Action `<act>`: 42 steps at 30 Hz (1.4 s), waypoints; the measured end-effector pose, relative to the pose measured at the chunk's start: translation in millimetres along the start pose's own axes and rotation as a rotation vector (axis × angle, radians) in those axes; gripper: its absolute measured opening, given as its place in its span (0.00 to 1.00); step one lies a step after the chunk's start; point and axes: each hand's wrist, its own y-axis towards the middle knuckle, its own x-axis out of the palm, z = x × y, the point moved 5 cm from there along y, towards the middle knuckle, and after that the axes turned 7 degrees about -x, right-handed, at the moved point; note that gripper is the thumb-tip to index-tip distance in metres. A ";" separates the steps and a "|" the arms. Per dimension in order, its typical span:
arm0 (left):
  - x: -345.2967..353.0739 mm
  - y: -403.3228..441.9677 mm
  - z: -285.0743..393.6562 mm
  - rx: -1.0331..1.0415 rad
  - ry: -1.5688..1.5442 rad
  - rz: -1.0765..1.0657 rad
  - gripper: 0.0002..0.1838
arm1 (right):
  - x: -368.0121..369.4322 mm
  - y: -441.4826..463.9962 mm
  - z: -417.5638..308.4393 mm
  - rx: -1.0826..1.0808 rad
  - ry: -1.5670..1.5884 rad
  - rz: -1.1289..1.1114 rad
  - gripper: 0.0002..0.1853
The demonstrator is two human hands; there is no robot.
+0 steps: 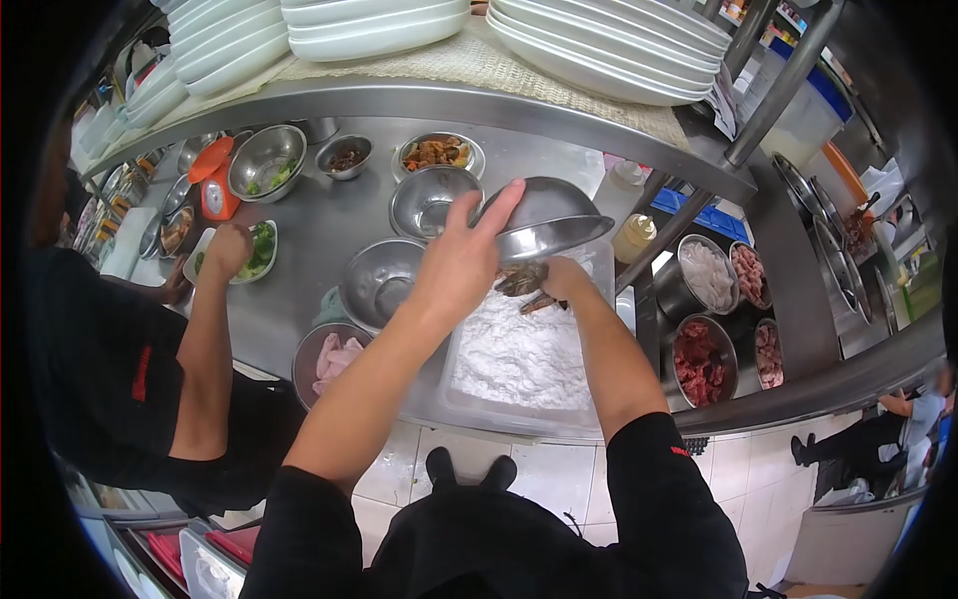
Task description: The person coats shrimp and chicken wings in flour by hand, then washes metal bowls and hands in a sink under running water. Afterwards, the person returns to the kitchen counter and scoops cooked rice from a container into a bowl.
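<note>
My left hand (461, 262) grips a metal bowl (544, 218), which is tipped on its side above a clear plastic tub (449, 384). White powder (519, 349) fills much of the tub. Beneath the tilted bowl, my right hand (567, 280) is at some dark greyish-brown pieces of food (523, 281) over the powder; its fingertips are partly hidden, and its fingers look closed round them. Two empty-looking metal bowls (384, 280) (431, 203) stand left of the tub. Pale pink meat (337, 359) lies in a bowl nearer the front edge.
At the left, a co-worker's hand (232, 250) reaches to a dish of green vegetables (261, 252). An orange scale (213, 180) stands behind it. Stacked white plates (609, 45) sit on the shelf above. Squeeze bottles (635, 238) and containers of meat (704, 359) are at the right.
</note>
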 end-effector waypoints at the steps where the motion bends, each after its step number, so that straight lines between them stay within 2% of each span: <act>1: -2.9 -2.0 -2.7 0.007 -0.028 0.013 0.40 | -7.0 -5.8 -1.8 0.047 -0.056 -0.039 0.16; 3: -9.6 -4.8 -5.7 -0.016 -0.047 -0.003 0.40 | -11.9 -16.0 -1.3 0.145 -0.162 -0.123 0.16; 6: -16.1 -6.7 -7.7 -0.033 -0.083 -0.001 0.40 | -26.1 -18.0 -0.8 0.089 -0.458 0.245 0.14; 9: -14.2 -5.7 -5.1 -0.037 -0.140 0.014 0.39 | -23.9 -16.3 -11.7 0.036 -0.523 0.031 0.14; 12: -10.2 -5.6 -6.2 -0.060 -0.189 0.001 0.38 | -14.9 -13.3 -3.6 -0.008 -0.319 0.279 0.13; 16: -4.4 -9.5 -15.4 -0.057 -0.255 -0.028 0.38 | -10.3 -3.2 14.0 -0.179 -0.340 0.140 0.15; 18: -5.2 -8.8 -17.2 -0.125 -0.267 -0.052 0.38 | -9.7 2.8 25.1 -0.149 -0.449 -0.030 0.17; 21: -8.8 -6.3 -15.8 -0.185 -0.292 -0.044 0.39 | -4.6 7.1 30.2 -0.005 -0.491 -0.130 0.21; 24: -13.6 -6.7 -16.2 -0.212 -0.310 -0.009 0.39 | -32.7 -16.5 -3.4 -0.142 -0.314 -0.226 0.19; 27: -20.8 -7.6 -20.4 -0.239 -0.319 -0.008 0.39 | -31.5 -8.7 4.8 -0.123 0.016 -0.415 0.17; 30: -25.3 -6.5 -24.1 -0.293 -0.363 -0.033 0.38 | -29.7 19.6 26.7 -0.005 -0.216 -0.272 0.15; 33: -23.8 -6.6 -28.8 -0.370 -0.430 -0.050 0.38 | -51.8 -15.4 -9.7 0.048 -0.390 -0.001 0.14; 38: -18.0 -9.2 -29.9 -0.334 -0.340 -0.023 0.39 | -30.2 -38.9 -20.8 0.038 -0.233 -0.016 0.13; 42: -3.8 -8.1 -19.7 -0.285 -0.095 -0.044 0.40 | -33.7 -39.0 -15.7 0.058 -0.129 -0.114 0.17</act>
